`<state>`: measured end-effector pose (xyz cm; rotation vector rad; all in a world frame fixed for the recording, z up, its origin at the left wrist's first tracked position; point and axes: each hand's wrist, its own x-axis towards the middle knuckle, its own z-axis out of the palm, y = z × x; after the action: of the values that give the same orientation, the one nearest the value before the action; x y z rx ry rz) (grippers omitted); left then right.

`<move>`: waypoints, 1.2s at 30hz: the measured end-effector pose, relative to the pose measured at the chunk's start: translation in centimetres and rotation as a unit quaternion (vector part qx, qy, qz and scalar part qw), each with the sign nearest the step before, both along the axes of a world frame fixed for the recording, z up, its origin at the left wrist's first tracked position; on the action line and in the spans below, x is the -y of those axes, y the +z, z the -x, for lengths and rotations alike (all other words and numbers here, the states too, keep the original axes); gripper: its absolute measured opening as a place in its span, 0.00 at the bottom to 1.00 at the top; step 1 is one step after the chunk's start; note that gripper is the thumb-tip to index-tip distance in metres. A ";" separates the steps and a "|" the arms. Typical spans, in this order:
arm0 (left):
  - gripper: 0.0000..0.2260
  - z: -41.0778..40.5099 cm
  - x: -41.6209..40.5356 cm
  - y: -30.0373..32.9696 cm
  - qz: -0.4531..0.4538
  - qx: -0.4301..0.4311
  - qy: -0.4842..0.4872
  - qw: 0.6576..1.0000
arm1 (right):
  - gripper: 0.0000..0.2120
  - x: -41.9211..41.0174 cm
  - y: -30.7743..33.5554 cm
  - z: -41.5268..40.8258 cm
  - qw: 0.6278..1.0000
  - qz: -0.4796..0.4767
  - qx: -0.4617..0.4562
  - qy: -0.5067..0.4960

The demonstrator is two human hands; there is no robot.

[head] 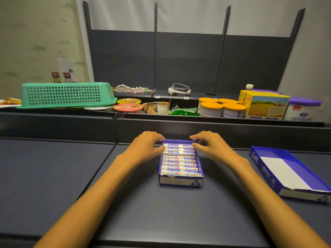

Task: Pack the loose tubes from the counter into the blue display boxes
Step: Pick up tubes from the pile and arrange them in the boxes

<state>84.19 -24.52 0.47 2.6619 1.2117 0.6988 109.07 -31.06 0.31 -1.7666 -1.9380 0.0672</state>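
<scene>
A blue box (180,181) is sitting mid-counter (53,176), near its back edge, filled with white tubes (179,165) lying crosswise in rows. The left hand (146,147) and right hand (209,145) are curling their fingers over the box's far corners, fingertips touching the rearmost tubes; whether they are pinching one cannot be told. A second blue box (265,173), holding no tubes, is lying toward the counter's right edge. A green basket (66,94) is sitting overturned on the shelf behind.
</scene>
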 end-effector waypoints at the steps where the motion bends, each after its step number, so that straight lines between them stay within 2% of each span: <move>1: 0.21 0.5 0.2 0.1 0.003 0.002 0.008 1.000 | 0.19 0.2 0.2 -0.1 1.000 -0.010 -0.003 -0.008; 10: 0.26 6.5 2.8 -0.6 -0.015 -0.089 0.102 0.991 | 0.23 1.9 0.9 5.5 0.999 0.001 0.027 0.031; 18: 0.27 14.3 5.6 -0.2 -0.030 -0.094 0.141 0.985 | 0.24 2.8 1.9 15.0 0.992 -0.007 0.083 0.091; 27: 0.27 33.0 9.6 0.0 -0.023 -0.133 0.224 0.965 | 0.26 2.4 0.5 33.2 0.978 -0.012 0.124 0.167; 36: 0.27 52.6 13.4 -1.5 0.002 -0.121 0.283 0.951 | 0.27 1.5 -1.0 53.3 0.963 -0.006 0.143 0.228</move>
<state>31.62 -37.97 -0.98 2.4455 2.0801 0.4264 55.73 -32.56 -0.64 -1.3437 -2.5194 -0.0434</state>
